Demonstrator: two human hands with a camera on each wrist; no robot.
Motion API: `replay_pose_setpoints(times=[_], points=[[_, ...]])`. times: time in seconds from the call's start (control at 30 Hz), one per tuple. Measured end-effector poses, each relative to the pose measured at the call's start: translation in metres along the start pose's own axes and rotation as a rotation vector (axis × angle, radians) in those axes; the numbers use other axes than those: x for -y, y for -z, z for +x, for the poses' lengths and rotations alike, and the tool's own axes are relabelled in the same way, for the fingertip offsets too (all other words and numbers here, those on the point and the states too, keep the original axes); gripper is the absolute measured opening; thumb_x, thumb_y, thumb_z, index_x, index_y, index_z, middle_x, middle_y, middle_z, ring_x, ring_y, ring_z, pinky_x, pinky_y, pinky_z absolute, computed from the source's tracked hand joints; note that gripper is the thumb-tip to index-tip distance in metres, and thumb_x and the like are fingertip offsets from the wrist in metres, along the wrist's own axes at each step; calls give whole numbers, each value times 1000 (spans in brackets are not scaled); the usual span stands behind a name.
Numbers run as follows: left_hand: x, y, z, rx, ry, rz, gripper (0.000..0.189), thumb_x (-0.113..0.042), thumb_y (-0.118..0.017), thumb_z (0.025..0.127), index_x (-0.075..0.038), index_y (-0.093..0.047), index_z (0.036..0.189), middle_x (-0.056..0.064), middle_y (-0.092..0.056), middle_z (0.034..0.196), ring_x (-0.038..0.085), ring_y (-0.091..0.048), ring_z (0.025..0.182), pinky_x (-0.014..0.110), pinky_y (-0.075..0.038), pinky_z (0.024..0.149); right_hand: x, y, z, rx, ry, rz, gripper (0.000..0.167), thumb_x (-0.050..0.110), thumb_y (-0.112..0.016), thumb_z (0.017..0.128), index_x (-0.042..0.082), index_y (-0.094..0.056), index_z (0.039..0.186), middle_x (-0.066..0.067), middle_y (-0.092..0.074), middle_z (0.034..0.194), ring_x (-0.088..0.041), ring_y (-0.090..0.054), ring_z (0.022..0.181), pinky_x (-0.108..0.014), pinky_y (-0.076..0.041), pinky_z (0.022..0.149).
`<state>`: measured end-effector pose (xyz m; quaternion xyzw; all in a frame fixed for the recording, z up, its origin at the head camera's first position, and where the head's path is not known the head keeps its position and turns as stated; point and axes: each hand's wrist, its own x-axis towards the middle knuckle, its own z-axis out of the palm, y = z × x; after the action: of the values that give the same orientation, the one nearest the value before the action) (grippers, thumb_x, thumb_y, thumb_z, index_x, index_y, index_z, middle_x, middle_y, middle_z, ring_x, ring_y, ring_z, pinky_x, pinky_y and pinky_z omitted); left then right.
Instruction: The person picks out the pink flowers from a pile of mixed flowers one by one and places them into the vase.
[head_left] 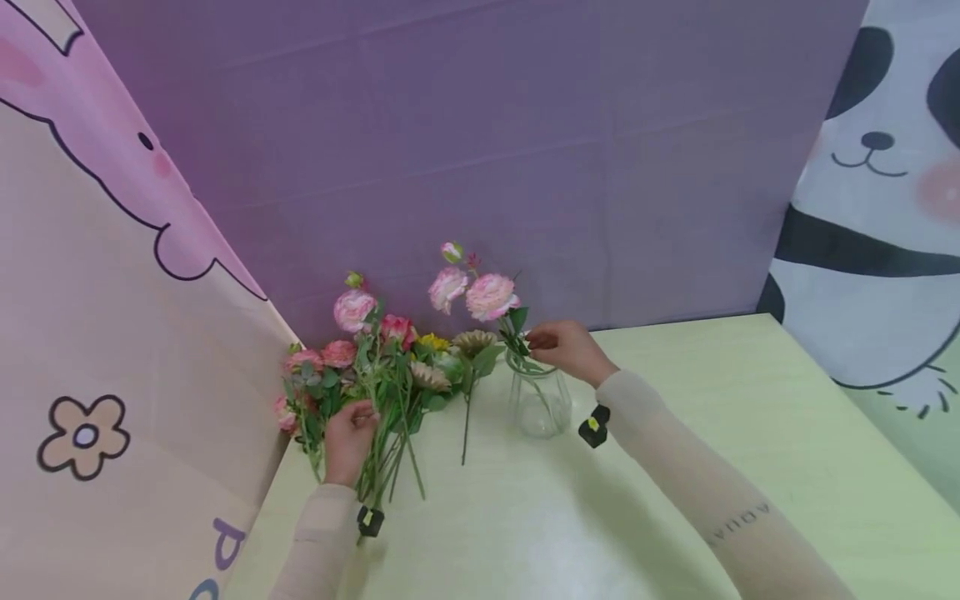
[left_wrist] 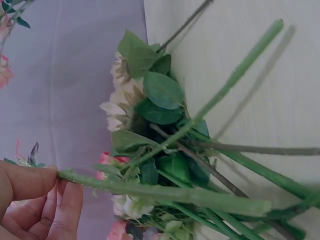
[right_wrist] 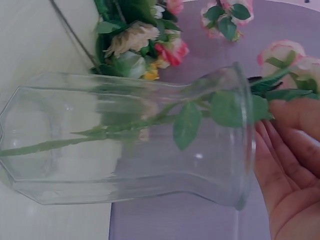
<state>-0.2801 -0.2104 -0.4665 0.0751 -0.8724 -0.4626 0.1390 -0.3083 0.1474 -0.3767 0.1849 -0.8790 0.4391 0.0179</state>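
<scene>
A clear glass vase stands upright on the table, with an artificial pink-and-white flower in it. Through the glass, the green stem shows reaching down to the vase's bottom. My right hand is at the vase's mouth, its thumb and fingers pinching that flower at a leafy part of the stem. Farther left, my left hand pinches a green flower stem between thumb and fingers. Above that hand rises another pink-and-white flower, in front of the heap.
Several artificial flowers lie heaped at the table's back left, among them a red-pink bloom and a beige one. One brown stem points forward between heap and vase. A purple cloth wall backs the pale table.
</scene>
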Motion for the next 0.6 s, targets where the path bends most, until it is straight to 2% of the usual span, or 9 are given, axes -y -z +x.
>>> replay_pose_setpoints(times=[0.13,0.27,0.43,0.5,0.6], points=[[-7,-1,-2,-13,-21,-14,25,-6,-65,88,4,-65,111,20,-67,102,30,-63,89,30,-53,68,2,4,-4,17,-44,33,31,6,-62,88,-7,-61,116,-20,-65,108,-32,-63,98,-39,-55,82],[-19,-2,-6,-29,-65,-54,25,-2,-65,87,7,-64,111,23,-67,102,33,-64,88,29,-53,68,1,8,-7,9,-102,44,32,9,-63,89,-2,-60,119,-16,-65,111,-30,-61,102,-40,-53,85],[-34,-2,-10,-38,-97,-105,25,-3,-65,87,5,-64,111,22,-67,103,31,-63,89,22,-49,70,-3,11,-10,-12,-112,74,32,10,-63,89,0,-60,119,-15,-64,112,-29,-60,103,-40,-52,87],[-40,-1,-13,-42,-107,-141,24,-3,-66,87,4,-65,110,20,-67,103,23,-63,87,19,-48,70,-2,11,-11,-16,-111,98,32,11,-64,89,0,-60,120,-16,-64,113,-29,-60,104,-40,-53,86],[-49,-3,-17,-56,-158,-216,24,0,-67,85,6,-65,108,22,-67,101,10,-61,80,14,-47,67,0,12,-14,-24,-110,132,32,11,-65,89,1,-60,120,-16,-64,114,-28,-60,104,-39,-53,86]])
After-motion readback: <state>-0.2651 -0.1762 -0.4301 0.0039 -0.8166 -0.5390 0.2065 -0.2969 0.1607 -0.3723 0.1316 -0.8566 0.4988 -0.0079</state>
